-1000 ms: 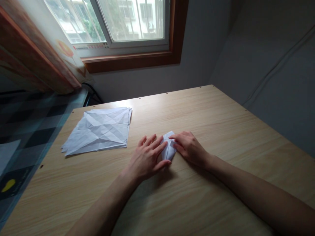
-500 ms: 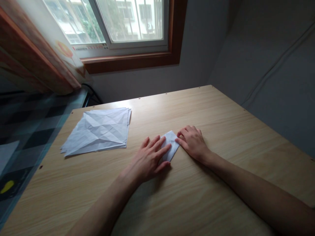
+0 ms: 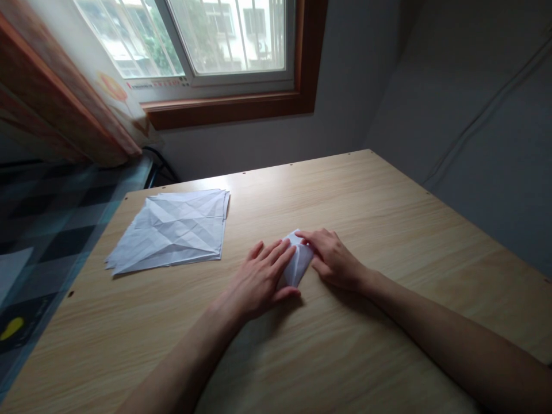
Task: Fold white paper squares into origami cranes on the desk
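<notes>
A small folded piece of white paper lies on the light wooden table between my two hands. My left hand lies flat with its fingers stretched out, pressing on the paper's left side. From the right, my right hand reaches over the paper's far end, its fingers extended and the fingertips resting on the fold. Much of the paper is hidden under the fingers.
A stack of several creased white sheets lies on the table's left part. Behind the table are a window with a wooden frame and a curtain. A dark checked surface borders the left edge. Grey walls stand behind and to the right.
My right hand has slid left, back onto the paper's far tip, after pulling off to the right half a second ago. My left hand has stayed flat on the paper.
</notes>
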The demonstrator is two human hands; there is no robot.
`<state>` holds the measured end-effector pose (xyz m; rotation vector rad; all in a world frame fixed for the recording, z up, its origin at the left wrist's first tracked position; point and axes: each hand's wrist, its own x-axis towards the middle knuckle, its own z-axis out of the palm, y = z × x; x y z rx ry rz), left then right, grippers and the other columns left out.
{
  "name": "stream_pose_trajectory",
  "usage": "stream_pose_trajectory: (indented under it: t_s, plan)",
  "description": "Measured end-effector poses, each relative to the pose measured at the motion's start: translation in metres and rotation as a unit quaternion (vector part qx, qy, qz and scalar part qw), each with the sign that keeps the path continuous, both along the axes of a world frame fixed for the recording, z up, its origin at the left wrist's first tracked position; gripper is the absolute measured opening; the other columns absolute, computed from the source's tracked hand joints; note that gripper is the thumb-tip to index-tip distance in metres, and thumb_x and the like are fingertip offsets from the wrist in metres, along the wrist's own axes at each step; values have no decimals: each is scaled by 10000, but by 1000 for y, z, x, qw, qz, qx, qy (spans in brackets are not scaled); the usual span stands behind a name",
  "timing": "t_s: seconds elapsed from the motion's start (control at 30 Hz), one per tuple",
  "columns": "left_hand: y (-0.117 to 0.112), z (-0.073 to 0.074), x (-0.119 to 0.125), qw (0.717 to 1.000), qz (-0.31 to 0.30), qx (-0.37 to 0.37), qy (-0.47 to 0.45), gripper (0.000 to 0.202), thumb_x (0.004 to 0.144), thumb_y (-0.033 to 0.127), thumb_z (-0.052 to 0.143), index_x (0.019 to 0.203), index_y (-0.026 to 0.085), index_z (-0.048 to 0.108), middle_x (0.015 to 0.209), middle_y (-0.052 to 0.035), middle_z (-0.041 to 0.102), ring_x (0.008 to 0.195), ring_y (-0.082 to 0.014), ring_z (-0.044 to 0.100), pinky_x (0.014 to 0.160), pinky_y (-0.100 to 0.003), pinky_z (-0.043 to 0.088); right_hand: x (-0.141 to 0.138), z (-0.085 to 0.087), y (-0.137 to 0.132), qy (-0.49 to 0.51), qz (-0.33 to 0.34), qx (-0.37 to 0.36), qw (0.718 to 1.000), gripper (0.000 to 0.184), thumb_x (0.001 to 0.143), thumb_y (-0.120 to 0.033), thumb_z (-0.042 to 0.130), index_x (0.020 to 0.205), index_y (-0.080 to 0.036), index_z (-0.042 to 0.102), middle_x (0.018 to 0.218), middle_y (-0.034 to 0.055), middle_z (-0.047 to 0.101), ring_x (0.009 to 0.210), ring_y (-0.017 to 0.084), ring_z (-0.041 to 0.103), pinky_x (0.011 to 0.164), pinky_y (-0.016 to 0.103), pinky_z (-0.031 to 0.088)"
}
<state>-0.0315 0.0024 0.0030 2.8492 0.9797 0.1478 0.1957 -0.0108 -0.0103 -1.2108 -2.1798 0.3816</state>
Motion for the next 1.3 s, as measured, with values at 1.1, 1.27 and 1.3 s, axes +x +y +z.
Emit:
stream_pose_trajectory:
  t_s: [1.1, 1.27, 1.3]
  plan:
    - [7, -4, -7, 978, 92, -5, -189, 308, 793, 453, 705, 967, 200, 674, 813, -51, 651, 867, -245, 576, 814, -409, 458, 30, 0, 15, -108, 117, 127, 979, 105, 895, -290, 628, 872, -190, 646, 1026, 64, 720, 930, 201, 651, 835, 332, 458]
    - [4, -6, -5, 986, 73, 52, -139, 442, 780, 492, 709, 1116, 214, 638, 963, -81, 643, 910, -262, 559, 810, -419, 449, 18, 1, 12, -153, 78, 219, 960, 146, 884, -126, 549, 972, -166, 658, 1020, 91, 716, 898, 218, 628, 821, 365, 453]
    - [4, -5, -6, 986, 67, 53, -141, 481, 785, 507, 698, 1153, 207, 618, 1004, -90, 637, 925, -266, 560, 813, -422, 449, 15, 1, 11, -160, 65, 225, 959, 149, 888, -130, 548, 986, -159, 657, 1027, 100, 712, 904, 222, 622, 821, 368, 453]
